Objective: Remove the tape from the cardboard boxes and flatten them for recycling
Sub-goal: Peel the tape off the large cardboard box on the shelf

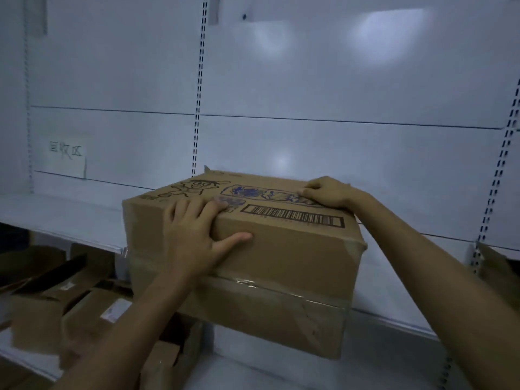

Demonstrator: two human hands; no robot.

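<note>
1. The cardboard box (281, 263) was in front of the shelf (70, 218), sealed, with clear tape (253, 288) across its front.
2. The left hand (194, 237) lay spread over the near top edge, and the right hand (329, 192) had its fingers curled on top (pinching tape? I couldn't tell).
3. The step was probably hunting for a tape end. Next: lift it and peel.
</note>
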